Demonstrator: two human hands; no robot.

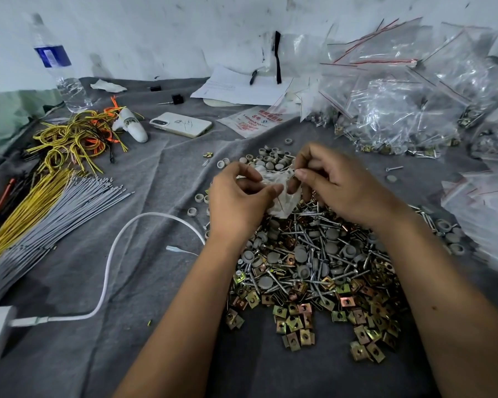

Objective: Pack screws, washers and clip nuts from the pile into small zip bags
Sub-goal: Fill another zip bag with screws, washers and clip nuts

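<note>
A crumpled clear zip bag (279, 193) is held above the mixed pile (314, 271).

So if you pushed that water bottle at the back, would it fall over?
Probably, yes. The water bottle is tall and narrow and stands upright on the wrinkled grey cloth, so it looks tippy. It seems mostly empty, with water only near the bottom, so likely light. Once down, its round body would probably roll.
</note>
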